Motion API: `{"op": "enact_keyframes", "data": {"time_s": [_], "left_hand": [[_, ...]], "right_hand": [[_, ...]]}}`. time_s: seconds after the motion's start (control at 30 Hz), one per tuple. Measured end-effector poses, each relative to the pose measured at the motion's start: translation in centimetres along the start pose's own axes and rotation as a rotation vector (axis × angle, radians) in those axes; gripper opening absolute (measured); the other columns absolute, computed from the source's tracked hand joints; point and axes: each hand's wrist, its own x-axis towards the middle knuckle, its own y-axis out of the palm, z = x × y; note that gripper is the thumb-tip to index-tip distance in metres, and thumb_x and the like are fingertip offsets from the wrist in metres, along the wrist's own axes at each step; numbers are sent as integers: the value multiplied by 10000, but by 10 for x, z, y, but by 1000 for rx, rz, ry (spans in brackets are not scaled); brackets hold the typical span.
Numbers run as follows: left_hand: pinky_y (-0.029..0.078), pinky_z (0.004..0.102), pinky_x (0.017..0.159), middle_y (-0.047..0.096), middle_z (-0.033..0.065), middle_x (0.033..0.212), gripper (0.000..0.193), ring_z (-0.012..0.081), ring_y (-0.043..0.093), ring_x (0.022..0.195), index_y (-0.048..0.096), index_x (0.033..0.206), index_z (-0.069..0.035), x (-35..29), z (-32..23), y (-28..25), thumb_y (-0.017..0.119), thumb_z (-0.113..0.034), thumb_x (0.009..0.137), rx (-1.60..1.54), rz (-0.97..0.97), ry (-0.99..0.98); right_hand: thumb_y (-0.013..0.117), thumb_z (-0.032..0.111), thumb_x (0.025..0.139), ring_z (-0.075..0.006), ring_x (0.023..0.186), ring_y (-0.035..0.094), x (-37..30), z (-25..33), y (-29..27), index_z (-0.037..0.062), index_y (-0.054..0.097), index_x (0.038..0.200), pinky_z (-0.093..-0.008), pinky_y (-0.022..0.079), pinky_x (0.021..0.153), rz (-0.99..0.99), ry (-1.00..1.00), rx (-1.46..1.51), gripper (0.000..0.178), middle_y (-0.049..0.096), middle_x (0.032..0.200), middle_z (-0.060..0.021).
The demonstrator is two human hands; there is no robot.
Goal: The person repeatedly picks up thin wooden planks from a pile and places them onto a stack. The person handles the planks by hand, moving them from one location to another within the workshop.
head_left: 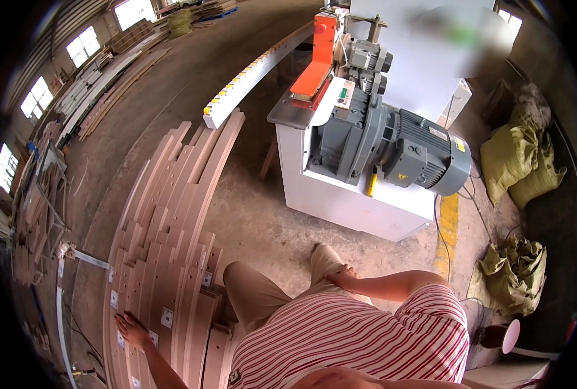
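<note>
Pinkish-brown wooden boards [172, 227] lay stacked flat in a long, fanned pile on the concrete floor [262, 220] to the person's left, their ends stepped one behind another, likely so that each could be reached and lifted off singly. The left hand [131, 328] rested palm down on the near end of the stack, its grip spread flat with fingers splayed over the top board, pinching nothing; the posture read as steadying or feeling for an edge rather than lifting. The right hand [342, 279] sat on the person's own thigh, fingers loosely curled against the beige trouser leg and holding nothing, as if bracing the lean toward the pile. The boards looked smooth and evenly cut, narrow and long, with small drilled holes along their faces and little white square labels [166, 317] stuck near the close ends. Beyond the stack stood a white machine cabinet [340, 194] carrying a grey electric motor [418, 155] and an orange guard [314, 71], with a long roller rail [249, 78] running off from it. Yellow-green sacks [518, 162] slumped against the wall at right.
</note>
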Motion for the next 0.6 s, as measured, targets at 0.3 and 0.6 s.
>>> {"op": "enact_keyframes", "data": {"time_s": [0.3,0.6], "left_hand": [[439,471,929,473,22,1379,501,278,501,1197,473,1365,-152,-2,-2,-3,339,-462,995,45,-42,-23],[457,479,893,509,93,1284,488,317,519,1131,481,1313,-109,0,2,-1,363,-454,989,11,-41,-22]], "right_hand": [[573,681,731,-393,1335,333,4,-5,8,46,241,1451,-490,300,1077,-79,-54,-4,1016,338,1454,-190],[557,684,732,-367,1339,342,0,-3,3,60,274,1440,-487,304,1074,-71,-54,-9,985,359,1443,-180]]}}
